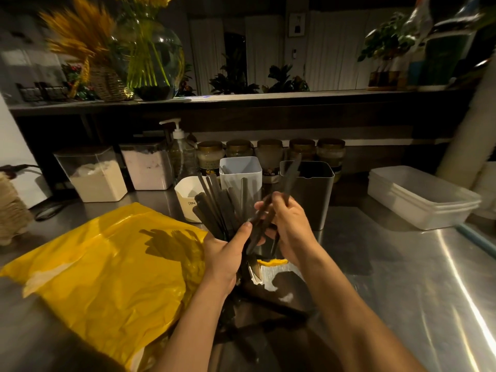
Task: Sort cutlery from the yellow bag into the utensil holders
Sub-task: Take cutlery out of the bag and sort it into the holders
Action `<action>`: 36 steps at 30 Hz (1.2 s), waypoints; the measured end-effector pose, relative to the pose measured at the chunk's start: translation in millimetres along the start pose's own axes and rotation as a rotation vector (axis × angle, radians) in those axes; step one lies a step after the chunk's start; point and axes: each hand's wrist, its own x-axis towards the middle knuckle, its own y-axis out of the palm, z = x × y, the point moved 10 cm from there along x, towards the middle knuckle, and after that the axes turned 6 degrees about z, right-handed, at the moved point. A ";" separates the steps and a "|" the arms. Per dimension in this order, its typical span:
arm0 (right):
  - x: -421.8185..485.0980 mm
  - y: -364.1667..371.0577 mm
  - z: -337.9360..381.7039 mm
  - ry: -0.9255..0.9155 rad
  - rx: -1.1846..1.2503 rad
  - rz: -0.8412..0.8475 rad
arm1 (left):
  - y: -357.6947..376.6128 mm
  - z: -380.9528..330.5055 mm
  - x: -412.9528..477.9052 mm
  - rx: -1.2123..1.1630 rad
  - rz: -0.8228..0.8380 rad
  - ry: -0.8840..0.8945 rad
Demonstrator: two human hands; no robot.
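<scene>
Just right of the bag (107, 264), we see our left hand (228, 253) gripping a fanned cutlery bundle (217, 208) upright, while our right hand (288, 224), on the bundle's far side from the bag, pinches a dark piece (292, 175).

The left hand (225, 253) and right hand (291, 229) are bare, and both forearms are bare as far as they show, slim and smooth. The left thumb, on the yellow bag's (107, 264) side, shows a short, plain nail.
</scene>
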 end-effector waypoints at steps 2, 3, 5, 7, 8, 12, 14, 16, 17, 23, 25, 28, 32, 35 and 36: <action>0.4 -12.6 4.2 -0.022 0.143 -0.102 | -0.7 -0.3 0.0 0.016 0.006 -0.004; 0.3 -18.7 8.2 -0.040 0.224 -0.125 | -1.2 0.7 -0.4 0.010 0.003 -0.019; -0.6 -19.7 20.2 -0.075 0.272 -0.066 | -1.5 0.7 -1.5 0.006 0.003 -0.043; -3.7 -12.3 30.6 -0.116 0.000 0.018 | 3.3 -2.7 -2.6 0.040 0.045 -0.034; -4.9 -6.4 30.8 -0.122 -0.159 0.052 | 7.9 -3.8 -4.1 0.049 0.078 -0.030; -3.1 9.2 21.0 -0.042 -0.176 0.132 | 21.3 -7.4 -10.1 0.003 0.172 -0.011; -1.2 0.0 32.0 -0.066 -0.049 0.089 | 13.8 -3.8 -8.0 -0.087 0.119 -0.047; 0.9 -10.5 47.3 -0.112 0.097 0.103 | 1.7 3.5 -3.7 -0.146 0.029 -0.107; 0.2 -10.6 54.9 -0.136 0.151 0.149 | -5.1 8.3 -1.0 -0.153 -0.017 -0.138; -9.7 8.1 47.2 -0.024 0.123 0.522 | -11.3 14.5 1.2 -0.315 -0.084 -0.223; -14.0 10.5 34.3 0.025 -0.099 0.611 | -14.8 13.9 1.3 -0.344 -0.094 -0.222; -24.7 20.8 12.3 0.086 -0.336 0.777 | -18.4 10.4 4.1 -0.355 -0.122 -0.207; -34.3 25.0 -20.9 0.258 -0.350 0.777 | -10.6 4.2 1.9 -0.294 -0.094 -0.162; -24.8 16.8 -29.4 0.237 -0.472 0.580 | -2.4 0.5 -0.8 -0.253 -0.016 -0.143; -20.3 12.5 -26.0 0.193 -0.482 0.494 | -0.7 0.3 -1.4 -0.244 0.005 -0.141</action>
